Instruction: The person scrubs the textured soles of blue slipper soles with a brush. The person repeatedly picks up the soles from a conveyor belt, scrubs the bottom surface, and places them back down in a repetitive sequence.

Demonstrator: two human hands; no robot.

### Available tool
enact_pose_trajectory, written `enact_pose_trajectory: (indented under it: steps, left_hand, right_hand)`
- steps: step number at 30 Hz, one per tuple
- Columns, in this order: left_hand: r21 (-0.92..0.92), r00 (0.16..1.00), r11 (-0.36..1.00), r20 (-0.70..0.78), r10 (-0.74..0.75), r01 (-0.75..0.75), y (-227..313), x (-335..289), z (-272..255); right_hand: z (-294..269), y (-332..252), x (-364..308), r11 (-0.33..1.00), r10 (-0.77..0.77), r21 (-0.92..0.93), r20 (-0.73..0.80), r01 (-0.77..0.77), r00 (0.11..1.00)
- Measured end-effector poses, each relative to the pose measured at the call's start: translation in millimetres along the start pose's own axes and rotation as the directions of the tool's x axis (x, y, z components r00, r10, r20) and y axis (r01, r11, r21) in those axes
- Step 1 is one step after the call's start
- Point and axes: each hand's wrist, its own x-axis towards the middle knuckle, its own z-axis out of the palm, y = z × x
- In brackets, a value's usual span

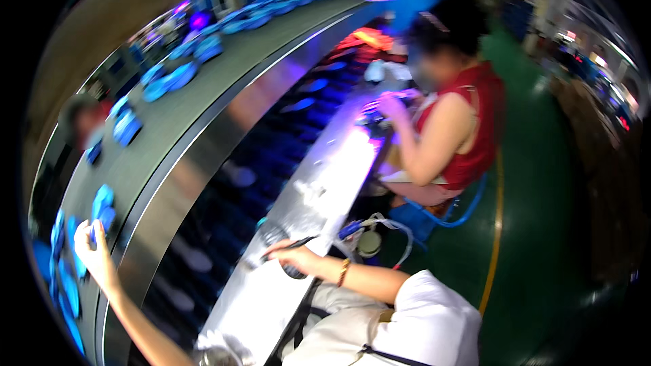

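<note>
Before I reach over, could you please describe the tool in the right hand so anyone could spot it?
Find the long, shiny metal bench running diagonally. Over it, the wearer's right hand holds the tool: slim, dark and stick-like, unlike the round container beside it.

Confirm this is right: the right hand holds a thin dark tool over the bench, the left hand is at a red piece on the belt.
The colour is wrong: the head view shows the left hand at a blue piece on the belt. The rest stands.
</note>
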Motion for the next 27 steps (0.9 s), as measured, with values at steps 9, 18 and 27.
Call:
enact_pose_trajectory:
  steps: [9, 18, 27]
  left_hand:
    - [-0.693, 0.426, -0.457, 0.712, -0.558, 0.558, 83.4, -136.5, -31.4]
    - [-0.244, 0.506, -0.785, 0.856, 0.102, 0.57, 136.8, -318.1, -1.7]
    - [-0.287, 0.467, -0.902, 0.877, -0.113, 0.323, 179.5, -296.2, 15.8]
  right_hand:
    - [2.6, -16.7, 5.9, 0.999, -0.01, 0.039, -0.074, 0.013, 0.997]
    - [16.9, -26.4, -0.6, 0.993, -0.051, 0.112, 0.089, 0.04, 0.995]
    - [58.4, 5.2, 23.6, 0.994, 0.101, -0.067, 0.281, -0.085, 0.954]
